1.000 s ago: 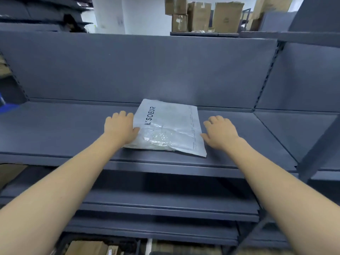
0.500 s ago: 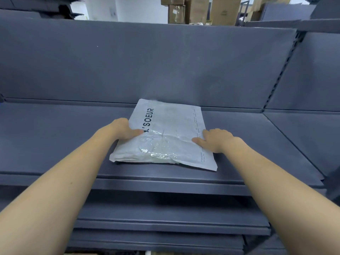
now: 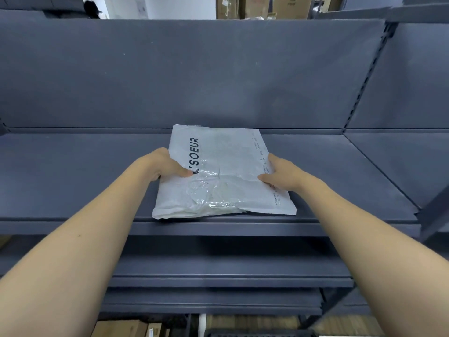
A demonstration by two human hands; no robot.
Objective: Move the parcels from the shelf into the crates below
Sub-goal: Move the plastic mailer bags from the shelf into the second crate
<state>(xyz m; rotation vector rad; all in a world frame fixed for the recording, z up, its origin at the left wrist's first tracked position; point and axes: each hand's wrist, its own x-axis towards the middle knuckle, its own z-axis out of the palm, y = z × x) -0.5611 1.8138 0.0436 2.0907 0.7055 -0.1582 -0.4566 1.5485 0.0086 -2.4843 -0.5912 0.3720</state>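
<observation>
- Parcel [image 3: 218, 171], a white plastic mailer with black lettering reading "SOEUR" along one side and a patch of clear crinkled tape near its front, lies flat on the dark grey shelf [image 3: 73, 176], its front edge at the shelf's lip.
- Left grip: the left hand [image 3: 162, 166] holds the parcel's left edge, thumb laid on top beside the lettering, the other fingers curled out of sight under or behind the edge.
- Right grip: the right hand [image 3: 281, 176] holds the parcel's right edge, thumb pressed on the top face over the small printed text, the remaining fingers tucked at the edge.
- Between the two grips sits the middle of the parcel, with the taped patch just nearer the person than both thumbs.
- Whether the parcel is raised off the shelf cannot be told.
- Beyond the grips rises the grey back panel [image 3: 194, 74] of the shelving; cardboard boxes [image 3: 286, 7] stand far behind it.
- Below the grips run lower shelves [image 3: 218, 266], and under those some cardboard cartons [image 3: 126, 329] show at the bottom edge.
</observation>
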